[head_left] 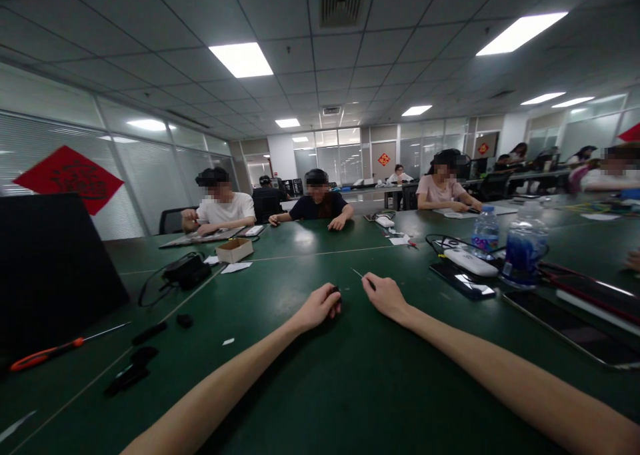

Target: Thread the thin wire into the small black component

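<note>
The person's left hand [317, 307] closed around a small dark object [334, 291], while the right hand [385, 296] pinched a thin metal pin [357, 273] just beside it, both above a green table [295, 382]. An orange-handled screwdriver [45, 355] lay off to the left, and a water bottle [524, 247] stood to the right.

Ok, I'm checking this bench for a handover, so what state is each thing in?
Left hand: curled around a small dark object
Right hand: pinching a thin metal pin
Orange-handled screwdriver: lying flat on the table
Cardboard box: open-topped
Water bottle: upright, capped
</note>
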The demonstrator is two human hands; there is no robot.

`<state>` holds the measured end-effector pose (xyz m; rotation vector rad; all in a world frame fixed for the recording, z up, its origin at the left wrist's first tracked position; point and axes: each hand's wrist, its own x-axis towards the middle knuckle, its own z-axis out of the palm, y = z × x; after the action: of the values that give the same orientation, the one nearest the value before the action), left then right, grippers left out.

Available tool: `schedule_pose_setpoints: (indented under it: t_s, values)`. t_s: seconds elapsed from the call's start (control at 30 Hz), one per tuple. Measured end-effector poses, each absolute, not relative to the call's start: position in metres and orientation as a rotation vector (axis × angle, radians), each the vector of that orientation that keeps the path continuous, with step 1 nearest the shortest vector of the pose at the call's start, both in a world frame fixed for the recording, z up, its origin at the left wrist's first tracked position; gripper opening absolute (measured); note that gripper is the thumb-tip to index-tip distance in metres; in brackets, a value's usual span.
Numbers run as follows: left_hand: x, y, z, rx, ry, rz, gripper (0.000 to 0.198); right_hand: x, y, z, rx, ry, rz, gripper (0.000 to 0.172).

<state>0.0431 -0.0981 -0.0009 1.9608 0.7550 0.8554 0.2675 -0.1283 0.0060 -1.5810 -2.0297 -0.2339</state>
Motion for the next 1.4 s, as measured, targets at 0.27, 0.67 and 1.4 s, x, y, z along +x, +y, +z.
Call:
schedule_pose_setpoints:
  t_s: [0.27, 0.67, 1.4]
  values:
    - [0.041, -0.087, -0.005, 1.634, 0.734, 0.958, 0.038, 0.26, -0.135, 0.006, -1.264, -2.352, -0.202, 0.034]
    - [0.041, -0.093, -0.001, 1.558, 0.707, 0.981, 0.04, 0.26, -0.138, 0.01, -1.269, -2.368, -0.232, 0.034]
    - [0.042, -0.095, 0.001, 1.73, 0.729, 0.917, 0.04, 0.262, -0.137, 0.008, -1.261, -2.457, -0.339, 0.037]
